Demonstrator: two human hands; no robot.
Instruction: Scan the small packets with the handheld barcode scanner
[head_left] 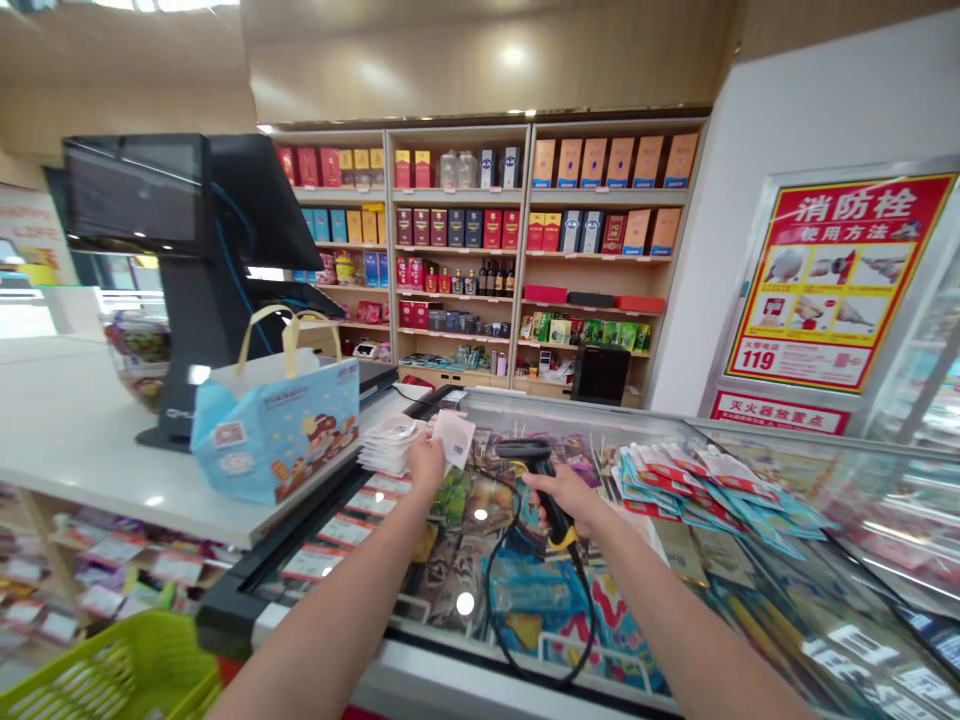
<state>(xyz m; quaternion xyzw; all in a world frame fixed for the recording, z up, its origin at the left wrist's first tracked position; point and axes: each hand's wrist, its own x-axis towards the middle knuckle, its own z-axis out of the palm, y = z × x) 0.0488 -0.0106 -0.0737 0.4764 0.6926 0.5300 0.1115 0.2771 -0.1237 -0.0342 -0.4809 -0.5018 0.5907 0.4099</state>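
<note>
My left hand (426, 464) pinches a small flat white-and-pink packet (454, 438) by its left edge, over the glass top of the display freezer (480, 515). Right beside that hand lies a pile of similar white packets (388, 445). My right hand (564, 497) is wrapped round the grip of a black-and-yellow barcode scanner (525, 452). The scanner's head is at about the packet's height in the picture, a short way to its right. From its handle a black cable (489, 590) loops down across the glass.
A blue paper gift bag (277, 430) stands on the white counter (90, 440) beside a black checkout terminal (217, 210). Red-and-blue pouches (712, 485) are heaped on the freezer's right. A green basket (120, 670) sits low at left. Shelves of boxes (457, 228) stand behind.
</note>
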